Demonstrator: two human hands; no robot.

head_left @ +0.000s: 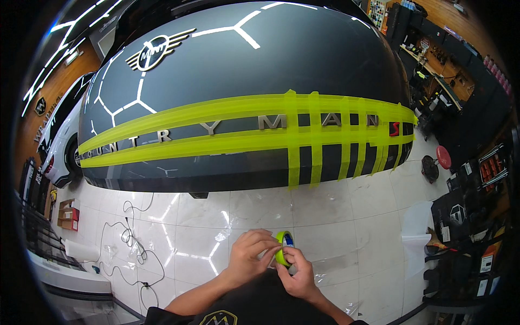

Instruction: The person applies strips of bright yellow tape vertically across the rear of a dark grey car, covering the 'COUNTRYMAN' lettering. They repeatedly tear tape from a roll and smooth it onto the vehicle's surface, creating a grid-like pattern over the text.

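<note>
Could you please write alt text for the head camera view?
A person's right hand holds a yellow-green tape roll, left hand at its edge; beyond, matching tape strips frame raised letters on a dark car.

We count two bare hands, one left hand (250,252) and one right hand (297,275). We see one tape roll (280,258), two long tape bands (206,140) and at least five upright tape strips (293,162). We also count one grey car (233,65), one white car (62,145), one winged emblem (154,52) and one red letter (394,129).
</note>
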